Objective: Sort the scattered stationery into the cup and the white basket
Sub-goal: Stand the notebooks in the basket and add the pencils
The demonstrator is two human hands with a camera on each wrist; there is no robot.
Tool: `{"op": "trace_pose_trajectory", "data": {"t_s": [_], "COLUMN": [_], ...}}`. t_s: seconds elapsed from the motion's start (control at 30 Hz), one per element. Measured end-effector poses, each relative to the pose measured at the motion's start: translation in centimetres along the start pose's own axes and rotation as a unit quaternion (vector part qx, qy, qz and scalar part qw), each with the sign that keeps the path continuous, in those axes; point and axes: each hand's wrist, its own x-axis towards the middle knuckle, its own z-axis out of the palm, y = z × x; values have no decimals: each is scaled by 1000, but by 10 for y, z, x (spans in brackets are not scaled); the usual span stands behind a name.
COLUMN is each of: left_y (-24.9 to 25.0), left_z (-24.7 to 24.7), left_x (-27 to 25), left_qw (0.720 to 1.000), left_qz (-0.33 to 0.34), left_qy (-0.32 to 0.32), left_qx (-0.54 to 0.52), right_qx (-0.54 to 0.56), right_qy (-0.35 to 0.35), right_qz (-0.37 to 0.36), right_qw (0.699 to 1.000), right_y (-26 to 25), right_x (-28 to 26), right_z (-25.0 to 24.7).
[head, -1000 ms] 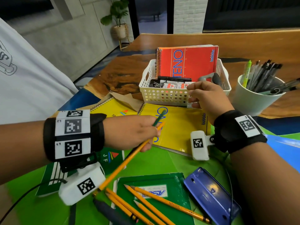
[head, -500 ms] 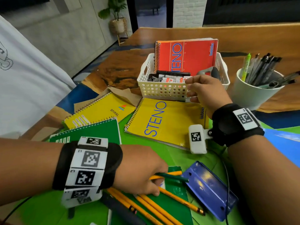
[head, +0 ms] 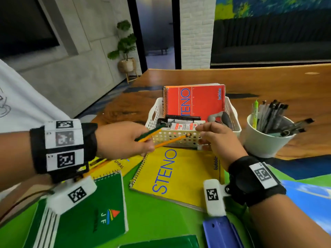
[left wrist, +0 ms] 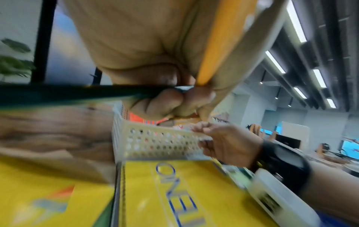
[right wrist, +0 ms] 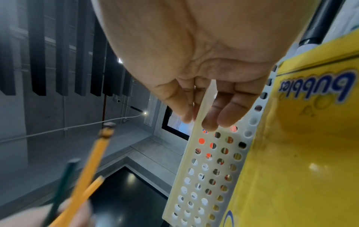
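My left hand (head: 148, 145) grips a bunch of pencils: a dark green pencil (head: 150, 134) and two yellow pencils (head: 172, 140), their ends pointing right in front of the white basket (head: 179, 138). In the left wrist view my curled fingers (left wrist: 174, 104) clamp the yellow pencil (left wrist: 223, 46) and the green pencil (left wrist: 77, 92). My right hand (head: 202, 136) pinches the basket's front rim, with its fingers (right wrist: 205, 110) either side of the perforated wall (right wrist: 204, 176). The white cup (head: 265, 138), full of pens, stands right of the basket.
A red STENO notebook (head: 195, 102), small boxes and a stapler are in the basket. A yellow STENO notebook (head: 175, 174), a green notebook (head: 100, 208) and a blue hole punch (head: 222, 233) lie on the green sheet in front.
My left hand dipped to the loose pencils near the hole punch, then rose with the bunch toward the basket front. The right hand stayed on the basket rim.
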Motion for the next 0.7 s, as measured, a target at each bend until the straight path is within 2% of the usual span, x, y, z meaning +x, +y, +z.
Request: {"op": "trace_pose_trajectory", "data": {"t_s": [0.1,0.17,0.23,0.3,0.33,0.37,0.47,0.53,0.6,0.7], "left_y": [-6,-8,-8,0,4,5,7,7,9,9], "left_z": [-22,-32,-40,-45,-46,-46,-40,-33,-26,-21], "left_x": [49,86,117,134,137,139,142,145,148,153], "left_qw": [988,967,919,842,817,809,798,810,844,911], "left_qz": [-52,-90,-114,-132,-139,-144,-156,-157,-149,-142], "left_qy": [147,214,265,282,274,257,207,185,164,144], "left_qx": [-15,-109,-269,-440,-487,-508,-545,-534,-488,-360], "right_qx": [3,4,0,-7,-11,-13,-18,-19,-20,-23], "right_qy": [-1,0,-1,-2,-3,-4,-7,-6,-6,-5], "right_qz": [2,2,1,-1,-2,-1,0,1,0,-3], "right_qw": [1000,1000,1000,1000,1000,1000,1000,1000,1000,1000], "right_y": [-3,-4,-5,-6,-6,-6,-6,-7,-7,-6], "right_x": [-2,-3,-5,-5,-5,-5,-5,-5,-6,-6], "right_z": [1,1,1,-1,-1,-1,-1,0,0,0]}}
